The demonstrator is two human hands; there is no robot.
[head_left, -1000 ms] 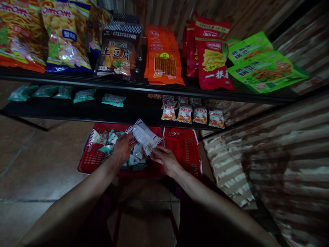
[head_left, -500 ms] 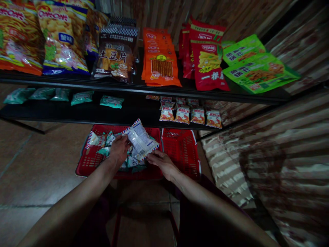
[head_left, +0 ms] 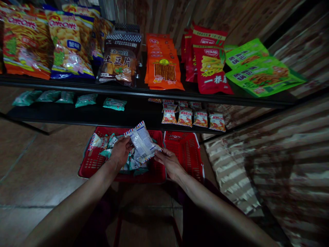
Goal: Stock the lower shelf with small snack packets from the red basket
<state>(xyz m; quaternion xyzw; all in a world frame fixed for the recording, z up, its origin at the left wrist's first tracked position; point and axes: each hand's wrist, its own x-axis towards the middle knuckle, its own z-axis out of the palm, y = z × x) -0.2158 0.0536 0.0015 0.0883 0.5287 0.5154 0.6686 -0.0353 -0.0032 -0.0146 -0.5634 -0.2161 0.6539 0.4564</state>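
1 striped-edge white packet (head_left: pixel 143 142), tilted

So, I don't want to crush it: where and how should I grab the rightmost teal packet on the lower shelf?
Probably pinch the thin right end of the teal packet, coming from the front right. Its middle bulges, its teal neighbour lies leftward, and the upper shelf seems to hinder reaching straight down.

Upper shelf (head_left: pixel 144 92): snack bags (head_left: pixel 72 51) ranged left to right. Lower shelf (head_left: pixel 138 116), beneath: row of packets (head_left: pixel 86 100) at left, cluster of sachets (head_left: pixel 185 116) at right, gap between. Before both shelves: left basket (head_left: pixel 154 173), loose packs (head_left: pixel 135 164) in it, right basket (head_left: pixel 183 147) just beside; held pack (head_left: pixel 142 142) between left hand (head_left: pixel 120 151) and right hand (head_left: pixel 171 164), above left basket.
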